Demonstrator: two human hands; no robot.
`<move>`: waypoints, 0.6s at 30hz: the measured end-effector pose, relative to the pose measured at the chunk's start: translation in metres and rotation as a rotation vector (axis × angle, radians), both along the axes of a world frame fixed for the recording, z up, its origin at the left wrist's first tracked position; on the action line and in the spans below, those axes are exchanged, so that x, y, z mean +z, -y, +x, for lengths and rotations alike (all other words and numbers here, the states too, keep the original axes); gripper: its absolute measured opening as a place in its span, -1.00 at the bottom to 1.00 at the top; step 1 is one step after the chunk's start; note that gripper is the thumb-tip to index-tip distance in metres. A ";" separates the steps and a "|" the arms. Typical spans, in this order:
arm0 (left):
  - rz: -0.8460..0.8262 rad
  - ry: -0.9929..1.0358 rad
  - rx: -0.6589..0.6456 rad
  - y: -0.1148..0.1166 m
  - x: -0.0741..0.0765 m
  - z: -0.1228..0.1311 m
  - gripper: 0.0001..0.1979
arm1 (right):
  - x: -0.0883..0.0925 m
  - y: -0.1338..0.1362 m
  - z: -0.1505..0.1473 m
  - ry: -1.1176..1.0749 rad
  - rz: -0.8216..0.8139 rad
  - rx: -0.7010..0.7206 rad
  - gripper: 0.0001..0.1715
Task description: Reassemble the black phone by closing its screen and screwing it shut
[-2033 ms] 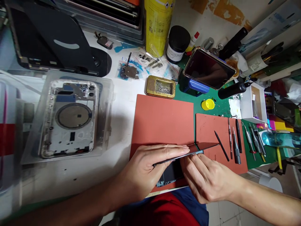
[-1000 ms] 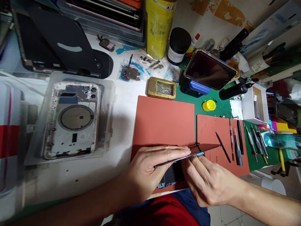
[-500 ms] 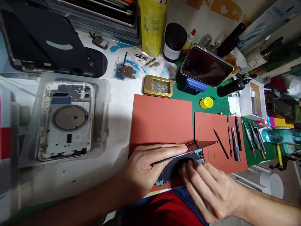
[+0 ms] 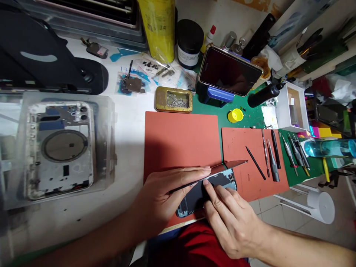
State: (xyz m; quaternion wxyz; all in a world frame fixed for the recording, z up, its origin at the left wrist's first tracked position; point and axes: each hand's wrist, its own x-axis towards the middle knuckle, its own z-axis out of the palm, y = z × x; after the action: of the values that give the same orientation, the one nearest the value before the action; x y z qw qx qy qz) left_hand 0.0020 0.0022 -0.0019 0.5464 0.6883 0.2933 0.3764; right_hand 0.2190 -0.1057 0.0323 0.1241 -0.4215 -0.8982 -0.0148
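My left hand (image 4: pixel 167 194) grips a thin dark panel (image 4: pixel 232 164) by its edge, fingers along the top and thumb beneath, and holds it tilted up. Below it lies a phone part (image 4: pixel 191 198) with a dark inner face, a grey-blue border and small metal fittings at its right end. My right hand (image 4: pixel 229 218) rests over this part's lower right side. Its index fingertip touches the dark face close to the raised panel, with the thumb apart from it. The hand covers some of the part's lower edge.
Red-brown mats (image 4: pixel 180 137) lie beneath. Tweezers (image 4: pixel 273 163) and a thin black stick (image 4: pixel 255 162) are at the right. Behind stand a yellow cap (image 4: pixel 235 115), a screw tin (image 4: pixel 174 99) and a propped phone (image 4: pixel 229 70). A white phone housing (image 4: pixel 65 170) sits at the left.
My right fingers have slid up and left across the dark face, and the index finger is now stretched out apart from the thumb. My left hand keeps its grip. The camera view has shifted.
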 end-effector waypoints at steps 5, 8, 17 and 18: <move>-0.006 -0.005 -0.003 0.000 -0.002 -0.001 -0.52 | -0.002 0.001 -0.001 -0.004 -0.011 -0.021 -0.54; -0.014 -0.020 -0.005 0.000 -0.002 -0.001 -0.56 | -0.004 0.001 -0.001 -0.012 -0.011 -0.024 -0.55; 0.000 -0.160 0.054 -0.001 -0.013 -0.011 -0.69 | -0.008 0.000 -0.004 -0.112 0.099 -0.047 -0.65; 0.006 -0.184 0.068 -0.001 -0.014 -0.012 -0.74 | -0.006 0.002 -0.002 -0.153 0.135 -0.054 -0.66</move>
State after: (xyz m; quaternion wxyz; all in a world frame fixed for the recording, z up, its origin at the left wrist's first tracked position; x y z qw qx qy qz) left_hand -0.0103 0.0027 -0.0158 0.5020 0.7113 0.3641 0.3309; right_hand 0.2173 -0.1078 0.0261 0.2199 -0.4364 -0.8712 -0.0463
